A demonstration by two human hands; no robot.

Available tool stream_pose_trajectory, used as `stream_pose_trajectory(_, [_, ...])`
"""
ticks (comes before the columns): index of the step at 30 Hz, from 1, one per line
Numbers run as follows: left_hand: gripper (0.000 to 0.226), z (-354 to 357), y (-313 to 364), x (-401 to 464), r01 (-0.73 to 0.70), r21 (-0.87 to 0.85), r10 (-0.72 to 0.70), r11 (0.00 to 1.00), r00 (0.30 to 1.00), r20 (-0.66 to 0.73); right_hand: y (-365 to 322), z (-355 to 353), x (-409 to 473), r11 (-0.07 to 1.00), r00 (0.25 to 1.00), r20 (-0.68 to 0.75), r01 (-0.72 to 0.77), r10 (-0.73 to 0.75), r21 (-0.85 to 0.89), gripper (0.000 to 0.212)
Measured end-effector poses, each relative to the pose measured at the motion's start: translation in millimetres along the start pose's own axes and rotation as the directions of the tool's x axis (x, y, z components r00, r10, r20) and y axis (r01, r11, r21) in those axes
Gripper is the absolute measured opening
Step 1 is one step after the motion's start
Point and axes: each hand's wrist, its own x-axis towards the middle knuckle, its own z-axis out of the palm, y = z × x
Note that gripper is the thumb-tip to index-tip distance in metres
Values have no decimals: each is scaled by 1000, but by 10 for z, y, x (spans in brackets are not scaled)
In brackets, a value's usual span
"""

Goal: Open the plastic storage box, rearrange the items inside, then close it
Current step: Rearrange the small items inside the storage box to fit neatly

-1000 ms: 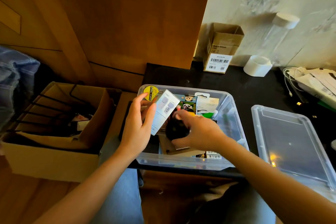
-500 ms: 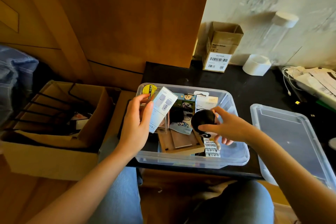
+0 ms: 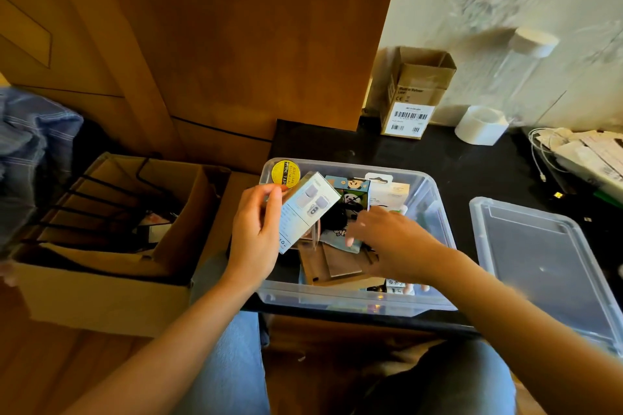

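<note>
Gripped between thumb and curled fingers of the left hand [image 3: 256, 239], a pale blue-grey carton [image 3: 305, 209] is held tilted above the left side of the clear plastic storage box [image 3: 340, 296], which sits open at the near edge of the black table [image 3: 438, 158]. Reaching into the middle of the box, the right hand [image 3: 394, 239] has its fingers spread and fairly straight, their tips down among the contents near a light blue pouch [image 3: 337, 239]; it appears to hold nothing, though motion blur softens the fingertips. Inside the box are a yellow roll of electrical tape [image 3: 285, 172] against the far left wall, a cartoon panda box [image 3: 349, 190] and a white retail packet [image 3: 387, 192] along the back, a dark object beside the panda box, and a flat brown wooden tray [image 3: 332, 266] on the bottom. The clear lid [image 3: 546, 263] lies flat on the table just right of the box. Farther back stand a small cardboard carton with a barcode label [image 3: 411, 94] and a white tape roll [image 3: 480, 125]. On the floor to the left sits a large open cardboard box [image 3: 111, 296].
</note>
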Motion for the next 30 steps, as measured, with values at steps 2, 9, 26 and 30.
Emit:
stream_pose_trajectory(2, [55,-6,-5,-4,11,-38,-12,999,1000,-19,57,94,5,987,988,128,102,-85,-126,54])
stream_pose_trajectory(9, [51,-6,5,-11,19,-78,-23,997,999,-46,92,318,90,911,975,157,203,-156,-358,75])
stream_pose_trajectory(26, [32,-60,5,-13,97,-265,-142,959,977,-158,169,-119,-99,948,970,-221,-28,102,316,27])
stream_pose_trajectory(30, [33,-55,-11,-5,85,-213,-109,973,989,-101,267,-211,-270,891,958,-237,-41,164,451,27])
